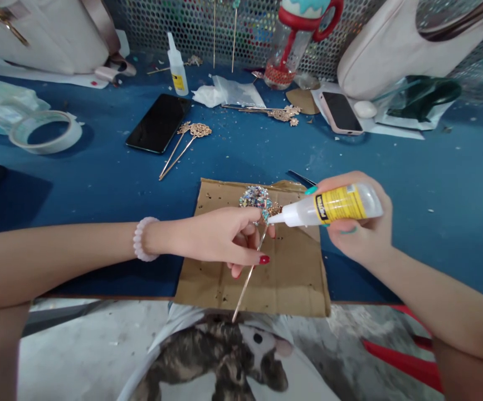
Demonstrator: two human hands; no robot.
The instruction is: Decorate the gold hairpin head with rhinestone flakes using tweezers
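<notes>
My left hand [241,239] is closed around the thin metal stem of a hair stick [247,278]. The stick's flower-like head [256,198] is covered in small, many-coloured stones, with a bare gold part at its right side. In my right hand [366,223] lies a clear glue bottle [339,205] with a yellow label, tipped on its side. Its white nozzle points left and meets the lower edge of the head. Under both is a brown cardboard sheet [295,278] at the table's front edge. My left fingers partly hide the stem.
On the blue table lie a black phone [159,123], two gold hair sticks [185,146] and a roll of tape [45,132]. Dark tweezers [302,178] rest behind the cardboard. Another glue bottle [177,69], a tumbler [285,50], a pink phone [340,113] and bags stand farther back.
</notes>
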